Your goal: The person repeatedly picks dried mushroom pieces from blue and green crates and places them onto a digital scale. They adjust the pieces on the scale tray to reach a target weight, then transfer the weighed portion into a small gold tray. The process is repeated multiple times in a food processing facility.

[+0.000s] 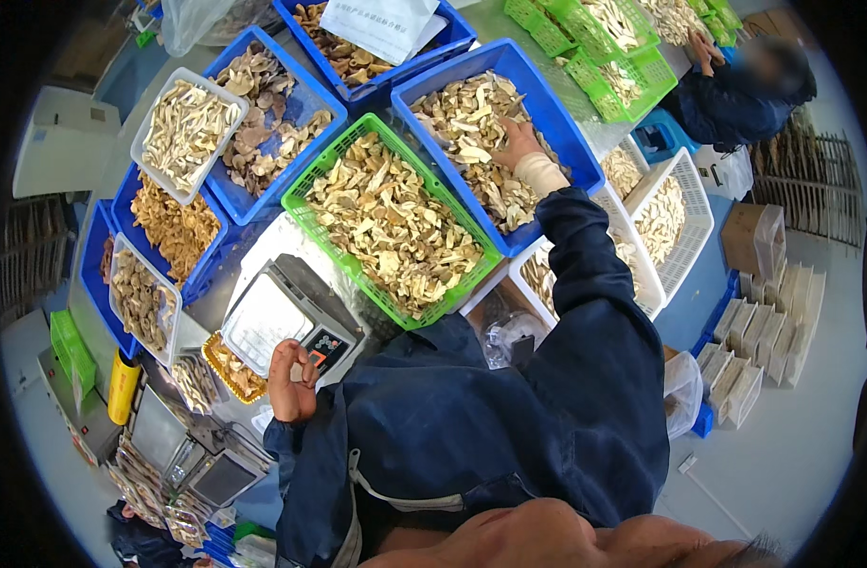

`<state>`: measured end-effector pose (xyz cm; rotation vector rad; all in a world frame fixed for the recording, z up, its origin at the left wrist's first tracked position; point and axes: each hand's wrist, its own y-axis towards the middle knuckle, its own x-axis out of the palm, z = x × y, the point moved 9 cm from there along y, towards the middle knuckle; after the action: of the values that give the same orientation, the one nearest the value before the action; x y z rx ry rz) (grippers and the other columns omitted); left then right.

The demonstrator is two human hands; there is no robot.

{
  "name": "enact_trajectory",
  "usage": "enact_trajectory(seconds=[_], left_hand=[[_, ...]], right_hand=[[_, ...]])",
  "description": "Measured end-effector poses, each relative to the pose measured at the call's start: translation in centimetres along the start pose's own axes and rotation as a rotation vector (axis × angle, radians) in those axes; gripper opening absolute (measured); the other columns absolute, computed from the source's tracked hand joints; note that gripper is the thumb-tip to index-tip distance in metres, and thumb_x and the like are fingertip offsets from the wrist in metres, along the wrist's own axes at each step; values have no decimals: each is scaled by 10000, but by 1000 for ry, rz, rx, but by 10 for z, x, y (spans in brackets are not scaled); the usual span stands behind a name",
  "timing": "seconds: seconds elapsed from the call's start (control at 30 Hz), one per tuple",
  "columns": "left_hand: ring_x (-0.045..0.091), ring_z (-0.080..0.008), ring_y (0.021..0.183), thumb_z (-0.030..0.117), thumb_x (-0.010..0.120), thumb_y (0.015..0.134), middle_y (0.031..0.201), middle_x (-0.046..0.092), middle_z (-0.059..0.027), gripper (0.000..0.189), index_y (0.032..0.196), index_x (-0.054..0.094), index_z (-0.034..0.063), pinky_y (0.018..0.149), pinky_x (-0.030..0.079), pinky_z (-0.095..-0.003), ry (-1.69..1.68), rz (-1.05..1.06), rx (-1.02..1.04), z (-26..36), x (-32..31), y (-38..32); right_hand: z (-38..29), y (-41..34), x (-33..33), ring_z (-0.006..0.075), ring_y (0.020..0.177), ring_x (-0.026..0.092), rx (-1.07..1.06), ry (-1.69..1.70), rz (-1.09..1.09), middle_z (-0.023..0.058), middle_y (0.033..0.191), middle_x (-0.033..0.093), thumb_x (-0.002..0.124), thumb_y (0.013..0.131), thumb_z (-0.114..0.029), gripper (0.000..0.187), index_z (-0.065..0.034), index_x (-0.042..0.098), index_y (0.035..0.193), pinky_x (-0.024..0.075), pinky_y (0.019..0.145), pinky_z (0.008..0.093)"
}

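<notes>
My right hand (520, 146) reaches into a blue plastic bin (574, 142) of dried mushroom slices (476, 113). Its fingers are spread against the slices, and whether they grip any is unclear. My left hand (293, 383) is raised beside a digital weighing scale (334, 349), its fingers loosely bent with nothing visible in them. A pale tray (266, 323) lies on the scale's platform. Between my hands, a green plastic basket (483, 273) full of sliced dried mushrooms (391, 227) stands before me. Close to my left hand, a golden-rimmed tray (207, 353) contains dried pieces.
More blue bins (334, 117) and clear tubs (240, 106) of dried mushrooms crowd the left and back. White baskets (702, 213) stand at right, below my right arm. A co-worker (731, 106) sits by green baskets (646, 92) at the far right. Another person (145, 536) is at lower left.
</notes>
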<state>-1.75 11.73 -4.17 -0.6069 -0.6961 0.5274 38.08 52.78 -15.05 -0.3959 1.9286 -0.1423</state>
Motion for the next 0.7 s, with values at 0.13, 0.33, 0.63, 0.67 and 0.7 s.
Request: enact_trajectory(seconds=[0.13, 0.33, 0.63, 0.67, 0.7], left_hand=[[387, -100, 540, 225, 505, 962, 788, 484, -24, 172, 1025, 513, 65, 482, 298, -232, -12, 26, 7, 0, 0, 1], [385, -101, 533, 216, 503, 960, 782, 485, -27, 167, 1028, 514, 64, 476, 299, -230, -30, 45, 13, -1, -5, 0], [392, -102, 535, 199, 500, 956, 780, 491, -26, 152, 1032, 516, 68, 475, 304, -232, -47, 36, 9, -2, -7, -1], [394, -103, 536, 198, 500, 956, 780, 492, -26, 151, 1032, 516, 69, 476, 305, -232, -46, 39, 9, -1, -7, -1], [396, -102, 536, 198, 500, 956, 779, 493, -26, 151, 1033, 516, 69, 476, 305, -232, -47, 35, 8, -1, -7, -1]], right_hand=[[-8, 3, -1, 416, 1139, 501, 18, -17, -37, 215, 1301, 394, 727, 737, -256, 651, -177, 437, 1314, 434, 970, 443], [-3, 1, -3, 394, 1029, 545, -33, 11, -21, 204, 1200, 448, 692, 724, -178, 580, -205, 488, 1267, 446, 928, 412], [-16, 11, -1, 375, 1173, 470, -216, 65, 70, 192, 1316, 413, 720, 702, -151, 620, -201, 512, 1283, 403, 1009, 391], [-25, 8, 0, 376, 1179, 468, -243, 16, 72, 192, 1330, 401, 723, 697, -152, 637, -201, 502, 1293, 401, 1013, 390], [-32, 5, 2, 377, 1184, 465, -270, -37, 71, 192, 1343, 389, 725, 693, -154, 654, -200, 492, 1302, 399, 1017, 389]])
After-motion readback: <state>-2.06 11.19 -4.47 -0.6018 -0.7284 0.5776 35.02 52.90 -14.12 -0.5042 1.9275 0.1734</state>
